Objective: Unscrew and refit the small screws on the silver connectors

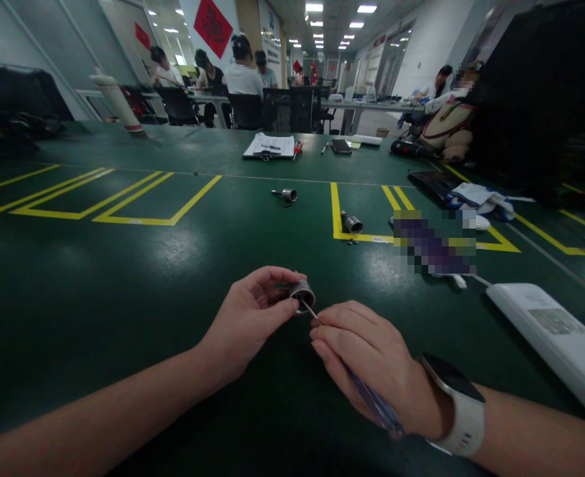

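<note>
My left hand (252, 311) pinches a small metal cup-shaped part (303, 289) between thumb and fingers, its open end turned towards me and to the right. In my right hand (366, 351) is a screwdriver (372, 399) with a clear purplish handle. Its thin shaft points up and left into the mouth of the part; what the tip touches inside cannot be seen. Farther off lies a similar metal part with a thin shank (288, 195). Another metal cup (354, 224) rests at the yellow tape corner, with several tiny dark pieces (352, 242) just in front of it.
The green table (123, 285) carries yellow tape outlines. To the right are a blurred-out phone (434, 245) with a cable, a white power bank-like box (550, 338) and a cloth (481, 199). A clipboard with papers (269, 146) lies at the back. Several people sit at tables beyond.
</note>
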Demonstrator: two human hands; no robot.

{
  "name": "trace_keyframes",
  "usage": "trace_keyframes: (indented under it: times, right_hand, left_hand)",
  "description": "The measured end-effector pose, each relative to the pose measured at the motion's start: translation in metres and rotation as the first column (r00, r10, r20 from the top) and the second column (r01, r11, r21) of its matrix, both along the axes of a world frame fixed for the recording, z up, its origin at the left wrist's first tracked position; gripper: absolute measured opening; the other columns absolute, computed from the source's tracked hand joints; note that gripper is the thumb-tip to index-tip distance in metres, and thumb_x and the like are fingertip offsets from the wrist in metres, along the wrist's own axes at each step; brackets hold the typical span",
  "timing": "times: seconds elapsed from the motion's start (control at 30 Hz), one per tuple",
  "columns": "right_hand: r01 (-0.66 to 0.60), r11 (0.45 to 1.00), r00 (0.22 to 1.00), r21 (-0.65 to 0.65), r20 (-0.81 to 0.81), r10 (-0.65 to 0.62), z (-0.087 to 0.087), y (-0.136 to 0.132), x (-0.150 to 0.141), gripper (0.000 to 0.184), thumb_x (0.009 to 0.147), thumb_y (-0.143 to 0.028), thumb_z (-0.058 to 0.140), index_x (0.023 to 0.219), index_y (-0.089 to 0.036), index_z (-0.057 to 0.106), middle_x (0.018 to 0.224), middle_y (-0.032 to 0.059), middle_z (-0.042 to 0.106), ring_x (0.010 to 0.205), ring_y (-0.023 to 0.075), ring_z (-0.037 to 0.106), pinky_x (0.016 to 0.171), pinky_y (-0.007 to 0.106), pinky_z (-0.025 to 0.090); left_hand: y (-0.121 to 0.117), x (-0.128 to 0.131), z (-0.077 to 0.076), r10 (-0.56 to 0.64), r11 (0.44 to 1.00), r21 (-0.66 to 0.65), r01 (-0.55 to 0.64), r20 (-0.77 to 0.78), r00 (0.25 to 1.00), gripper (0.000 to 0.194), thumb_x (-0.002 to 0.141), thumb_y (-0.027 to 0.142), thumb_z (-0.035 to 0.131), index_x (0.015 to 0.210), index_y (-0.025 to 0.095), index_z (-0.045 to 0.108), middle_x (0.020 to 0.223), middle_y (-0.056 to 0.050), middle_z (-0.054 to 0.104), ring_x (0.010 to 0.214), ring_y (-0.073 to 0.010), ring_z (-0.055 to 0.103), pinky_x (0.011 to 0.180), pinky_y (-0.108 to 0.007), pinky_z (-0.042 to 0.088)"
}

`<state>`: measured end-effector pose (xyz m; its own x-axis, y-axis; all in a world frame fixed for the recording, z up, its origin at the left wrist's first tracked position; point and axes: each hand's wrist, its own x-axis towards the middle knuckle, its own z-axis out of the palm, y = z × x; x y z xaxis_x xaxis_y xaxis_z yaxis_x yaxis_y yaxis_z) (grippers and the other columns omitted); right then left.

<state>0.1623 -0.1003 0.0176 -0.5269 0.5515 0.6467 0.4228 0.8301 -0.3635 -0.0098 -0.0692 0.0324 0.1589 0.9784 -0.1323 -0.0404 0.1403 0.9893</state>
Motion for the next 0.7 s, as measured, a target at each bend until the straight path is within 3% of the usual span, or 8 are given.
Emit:
trace_keyframes:
  times: [0.27, 0.53, 0.7]
  right_hand:
    - [-0.025, 0.946, 0.984, -0.323, -0.175, -0.033, 0.006, 0.000, 0.002, 0.016, 0.088, -0.011, 0.046, 0.080, -0.015, 0.060, 0.080, 0.0059, 0.065, 0.075, 0.0146, 0.060, 0.069, 0.029, 0.050]
    - [0.002, 0.838, 0.945, -0.546, -0.272, -0.180, 0.015, 0.004, 0.002, 0.020, 0.088, -0.020, 0.049, 0.079, -0.017, 0.066, 0.072, 0.0020, 0.067, 0.067, 0.0130, 0.063, 0.062, 0.024, 0.050]
    - [-0.019, 0.721, 0.926, -0.692, -0.284, -0.248, 0.017, 0.006, 0.004, 0.024, 0.088, -0.027, 0.050, 0.076, -0.017, 0.068, 0.071, 0.0022, 0.068, 0.067, 0.0139, 0.063, 0.060, 0.025, 0.051]
  left_hand:
    - [0.000, 0.000, 0.002, 0.004, 1.000, -0.009, -0.004, 0.024, 1.000, 0.023, 0.063, 0.007, 0.070, 0.083, 0.016, 0.063, 0.102, -0.005, 0.069, 0.089, -0.0163, 0.065, 0.083, -0.029, 0.051]
    - [0.000, 0.000, 0.002, -0.001, 1.000, 0.020, 0.001, -0.013, 1.000, 0.022, 0.064, 0.008, 0.069, 0.084, 0.016, 0.064, 0.104, -0.006, 0.068, 0.091, -0.0172, 0.065, 0.084, -0.029, 0.051]
    - [-0.001, -0.002, 0.001, -0.030, 0.997, 0.072, 0.036, -0.088, 0.996, 0.023, 0.066, 0.008, 0.067, 0.086, 0.017, 0.064, 0.106, -0.006, 0.067, 0.095, -0.0191, 0.064, 0.086, -0.030, 0.051]
